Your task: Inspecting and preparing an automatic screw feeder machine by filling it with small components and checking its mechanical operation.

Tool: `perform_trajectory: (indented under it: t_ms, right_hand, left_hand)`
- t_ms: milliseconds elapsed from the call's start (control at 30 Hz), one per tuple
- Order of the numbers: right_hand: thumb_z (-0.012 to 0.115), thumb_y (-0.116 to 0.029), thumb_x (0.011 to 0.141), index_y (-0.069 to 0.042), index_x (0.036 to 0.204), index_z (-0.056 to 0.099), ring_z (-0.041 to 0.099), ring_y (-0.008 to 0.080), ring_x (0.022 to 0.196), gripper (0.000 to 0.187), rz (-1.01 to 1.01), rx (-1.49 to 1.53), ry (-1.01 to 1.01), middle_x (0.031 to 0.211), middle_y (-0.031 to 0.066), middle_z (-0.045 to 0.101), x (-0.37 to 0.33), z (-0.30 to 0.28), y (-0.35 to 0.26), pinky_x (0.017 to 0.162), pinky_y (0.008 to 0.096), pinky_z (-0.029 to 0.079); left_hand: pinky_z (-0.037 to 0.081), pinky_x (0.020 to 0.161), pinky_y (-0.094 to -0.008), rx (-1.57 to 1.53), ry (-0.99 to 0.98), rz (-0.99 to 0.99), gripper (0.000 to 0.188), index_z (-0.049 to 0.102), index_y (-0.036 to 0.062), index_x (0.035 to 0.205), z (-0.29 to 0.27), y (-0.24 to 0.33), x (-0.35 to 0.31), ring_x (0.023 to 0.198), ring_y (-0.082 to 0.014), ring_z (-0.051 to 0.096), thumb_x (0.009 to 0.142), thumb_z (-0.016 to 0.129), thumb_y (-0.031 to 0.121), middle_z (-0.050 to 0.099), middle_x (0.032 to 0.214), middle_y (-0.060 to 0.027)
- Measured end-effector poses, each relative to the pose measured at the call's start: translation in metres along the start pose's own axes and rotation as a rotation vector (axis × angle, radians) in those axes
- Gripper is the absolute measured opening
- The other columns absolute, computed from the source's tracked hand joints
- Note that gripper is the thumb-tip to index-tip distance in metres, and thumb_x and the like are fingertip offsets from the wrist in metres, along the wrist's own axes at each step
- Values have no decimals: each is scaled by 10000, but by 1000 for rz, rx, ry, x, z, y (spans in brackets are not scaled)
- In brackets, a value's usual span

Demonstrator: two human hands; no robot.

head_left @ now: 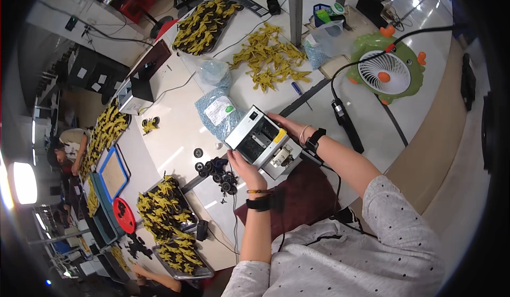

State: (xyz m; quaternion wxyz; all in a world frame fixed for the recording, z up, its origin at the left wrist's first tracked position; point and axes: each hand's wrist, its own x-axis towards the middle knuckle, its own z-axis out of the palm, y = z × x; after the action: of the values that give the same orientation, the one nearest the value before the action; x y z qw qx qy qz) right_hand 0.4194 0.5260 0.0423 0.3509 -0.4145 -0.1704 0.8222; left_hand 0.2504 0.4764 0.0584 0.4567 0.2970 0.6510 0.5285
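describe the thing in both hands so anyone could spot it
At the white table, find the left hand and right hand. Between them is a boxy white device; its dark middle and yellow label set it apart from the bluish bag beside it.

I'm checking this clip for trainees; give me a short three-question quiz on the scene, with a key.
1. True or false: the left hand and the right hand both touch the white metal box with a black, open interior.
2. Which of these lies closest to the left hand?
A) green plastic fan
B) loose black plastic wheels
C) long black cylindrical tool
3. Fill in: beside the blue-rimmed rectangular tray lies a round plastic dish coloured ____.

Key: 1 true; 2 B; 3 red.
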Motion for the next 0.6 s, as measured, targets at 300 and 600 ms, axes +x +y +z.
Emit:
perform_trajectory:
  t_ms: [300, 600]
  right_hand:
    - [662, -375, 757, -6, 1015, 481, 539, 106, 805, 485, -91, -327, 119, 873, 49, 553, 3, 0, 23, 728, 238, 448]
    - [521, -333, 845, 29, 1112, 512, 600, 238, 942, 450, 275, 237, -156, 1049, 161, 597, 9, 20, 66, 831, 341, 479]
  left_hand:
    - [417, 841, -282, -389, 43, -134, 396, 482, -16, 1113, -51, -25, 16, 961, -139, 520, 947, 349, 318, 537, 1077, -68]
    - [370, 901, -271, -210, -20, 40, 433, 425, -64, 1219, -91, -40, 40, 1054, -144, 480, 957, 324, 265, 497, 1187, -102]
